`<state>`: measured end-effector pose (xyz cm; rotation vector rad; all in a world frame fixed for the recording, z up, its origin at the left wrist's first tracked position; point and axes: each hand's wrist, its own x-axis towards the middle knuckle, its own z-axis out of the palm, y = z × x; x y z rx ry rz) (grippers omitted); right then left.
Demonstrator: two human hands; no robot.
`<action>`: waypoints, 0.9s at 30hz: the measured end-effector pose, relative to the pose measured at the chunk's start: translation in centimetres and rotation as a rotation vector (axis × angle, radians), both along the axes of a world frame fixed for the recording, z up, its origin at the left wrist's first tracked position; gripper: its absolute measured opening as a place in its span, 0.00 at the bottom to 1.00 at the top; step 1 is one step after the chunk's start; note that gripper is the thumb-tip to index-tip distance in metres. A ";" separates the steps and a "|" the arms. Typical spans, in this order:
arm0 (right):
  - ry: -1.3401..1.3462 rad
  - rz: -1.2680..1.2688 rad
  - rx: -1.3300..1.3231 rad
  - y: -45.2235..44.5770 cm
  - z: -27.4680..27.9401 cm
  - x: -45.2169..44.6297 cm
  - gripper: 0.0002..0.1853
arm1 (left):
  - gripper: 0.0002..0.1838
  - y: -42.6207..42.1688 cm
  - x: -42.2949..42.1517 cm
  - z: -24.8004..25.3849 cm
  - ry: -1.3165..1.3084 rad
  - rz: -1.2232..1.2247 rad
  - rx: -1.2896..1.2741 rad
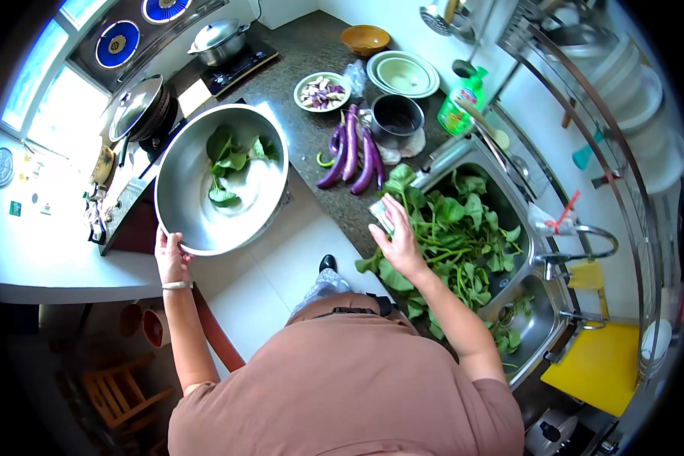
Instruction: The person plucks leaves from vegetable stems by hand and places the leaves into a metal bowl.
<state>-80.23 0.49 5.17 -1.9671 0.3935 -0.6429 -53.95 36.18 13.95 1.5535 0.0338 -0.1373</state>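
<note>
My left hand [173, 257] grips the near rim of a large steel basin [262, 209], which is tilted and holds a few green leaves [226, 163]. Over the near edge of the sink, my right hand [400, 237] is spread with its fingers apart, beside a heap of leafy greens [452, 243]. The greens fill the larger sink bowl and hang over its edge. Purple eggplants [349, 148] lie on the counter between the basin and the sink, with a small green pepper [324, 161] next to them.
A bowl of cut eggplant [308, 103], a dark pot [397, 120], pale green bowls [403, 74] and a soap bottle [460, 102] stand behind. The faucet [577, 254] reaches over the sink from the right. A lidded pan [138, 106] sits on the stove at the left.
</note>
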 end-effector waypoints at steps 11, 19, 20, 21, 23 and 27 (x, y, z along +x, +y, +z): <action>0.680 -0.484 -0.314 -5.4 -8.2 17.6 0.60 | 0.27 2.2 9.3 -3.6 0.213 -0.100 0.059; 0.554 -0.565 -0.492 0.2 -6.8 20.6 0.60 | 0.29 0.4 13.3 -5.9 0.292 -0.222 0.045; 0.545 -0.544 -0.506 0.5 -6.6 21.1 0.61 | 0.29 0.2 13.6 -6.0 0.294 -0.228 0.045; 0.512 -0.525 -0.548 0.8 -6.3 22.0 0.62 | 0.29 0.0 13.8 -6.1 0.306 -0.236 0.051; 0.530 -0.477 -0.572 1.4 -5.5 23.2 0.62 | 0.29 -0.4 13.9 -5.8 0.319 -0.247 0.058; 0.692 -0.391 -0.625 0.5 -5.9 24.6 0.60 | 0.29 -0.7 14.6 -6.1 0.324 -0.259 0.078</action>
